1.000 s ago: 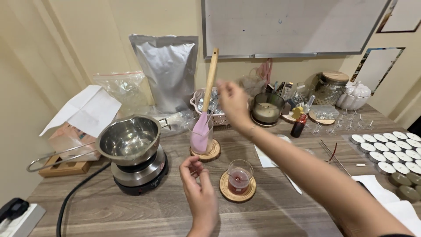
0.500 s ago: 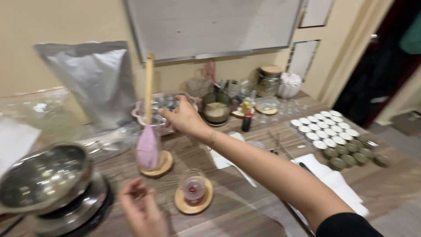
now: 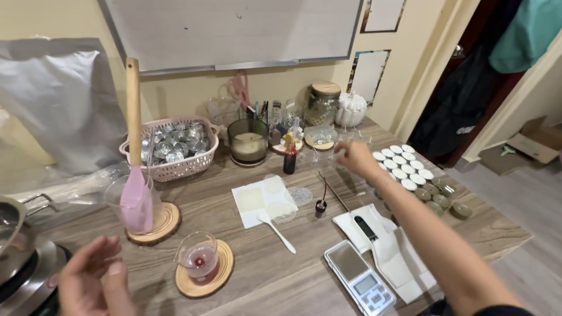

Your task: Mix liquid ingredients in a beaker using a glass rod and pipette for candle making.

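Observation:
My right hand [image 3: 355, 158] reaches out over the back right of the wooden table [image 3: 281, 281], fingers loosely curled. It hovers between a clear lidded dish [image 3: 321, 136] and rows of small white round cups [image 3: 404, 167]; I see nothing in it. My left hand [image 3: 88, 281] hangs at the near left edge, fingers apart and empty. Next to it a small glass with red liquid [image 3: 198, 257] stands on a wooden coaster [image 3: 206, 276]. A pink spatula [image 3: 135, 175] with a wooden handle leans in a glass jug on another coaster.
A metal pot on a hot plate [image 3: 14, 246] sits far left. At the back stand a basket of metal cups [image 3: 175, 146], a dark candle jar [image 3: 247, 140] and a red dropper bottle [image 3: 290, 158]. Nearer lie a white spoon [image 3: 276, 231], a pocket scale [image 3: 360, 278] and a white cloth [image 3: 404, 257].
My right hand left the spatula handle and swung right toward the white cups. The view turned right with it. My left hand stayed low at the near left.

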